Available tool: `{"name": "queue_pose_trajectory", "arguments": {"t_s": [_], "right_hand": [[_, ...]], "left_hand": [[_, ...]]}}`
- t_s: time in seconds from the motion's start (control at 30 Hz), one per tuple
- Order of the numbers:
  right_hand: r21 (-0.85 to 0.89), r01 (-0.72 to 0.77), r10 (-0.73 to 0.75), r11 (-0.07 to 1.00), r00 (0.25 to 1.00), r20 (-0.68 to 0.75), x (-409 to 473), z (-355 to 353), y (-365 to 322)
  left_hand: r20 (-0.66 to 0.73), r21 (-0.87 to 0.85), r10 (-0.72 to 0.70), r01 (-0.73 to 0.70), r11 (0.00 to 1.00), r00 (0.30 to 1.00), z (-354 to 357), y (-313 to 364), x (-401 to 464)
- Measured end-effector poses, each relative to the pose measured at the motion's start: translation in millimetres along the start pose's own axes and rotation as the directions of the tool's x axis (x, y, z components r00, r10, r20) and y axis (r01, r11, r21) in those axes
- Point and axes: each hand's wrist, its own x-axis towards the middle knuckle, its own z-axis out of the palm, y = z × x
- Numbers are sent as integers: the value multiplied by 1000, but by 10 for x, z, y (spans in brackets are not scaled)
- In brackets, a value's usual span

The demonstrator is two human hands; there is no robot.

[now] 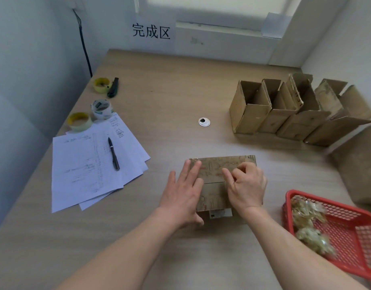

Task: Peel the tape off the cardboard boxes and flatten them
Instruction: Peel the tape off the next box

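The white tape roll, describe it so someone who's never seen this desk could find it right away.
Start at the wooden desk and go to its left edge, just beyond the far corner of the stack of papers. The white tape roll lies there between two yellow-cored rolls. It alone has a white core with dark green printing.

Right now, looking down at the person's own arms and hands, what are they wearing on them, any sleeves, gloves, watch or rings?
Nothing that shows. Both forearms are bare from the bottom edge of the picture up to the wrists, with no sleeve in view. The left hand and right hand are ungloved, and no watch, bracelet or ring is visible on either.
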Motion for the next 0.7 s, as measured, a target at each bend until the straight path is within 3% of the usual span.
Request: {"name": "queue_pose_trajectory", "arguments": {"t_s": [0.2,0.3,0.47,0.6,0.7], "right_hand": [[74,-151,145,986,986,80,156,112,140],[171,-285,247,943,945,212,327,146,261],[-13,-356,349,934,909,227,367,165,354],[-115,-289,309,950,921,239,324,244,331],[-21,-383,379,924,903,203,465,335,231]], "left_hand": [[45,-13,-26,26,1000,999,-20,-62,238],[99,-75,-29,36,997,995,-17,-125,294],[106,-316,-40,71,946,994,15,-143,250],[46,-204,-58,66,977,997,68,-142,91],[72,-158,-106,117,980,992,33,-125,86]]}}
